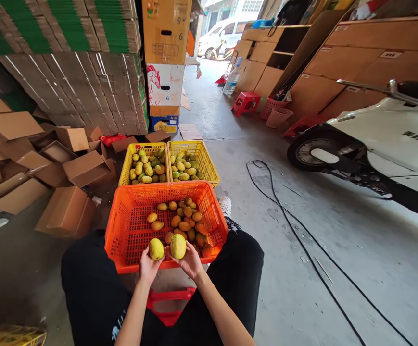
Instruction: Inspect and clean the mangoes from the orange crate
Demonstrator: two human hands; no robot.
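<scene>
My left hand [147, 264] holds a yellow-green mango [156, 249] over the near edge of an orange crate [125, 226]. My right hand [191, 262] holds a second, slightly larger mango [178, 246] right beside it. The two fruits almost touch. The orange crate sits between my knees and has several yellow-orange mangoes [183, 221] piled toward its right side. Beyond it stand two yellow crates [209, 168] side by side, each filled with greenish mangoes [147, 168].
I sit on a red stool [169, 302]. Loose cardboard boxes [68, 211] lie scattered at the left, stacked flat cartons [79, 86] behind them. A white scooter [382, 139] is parked at the right. A black cable [302, 245] runs across the concrete floor. Red stool and pink baskets [277, 115] farther back.
</scene>
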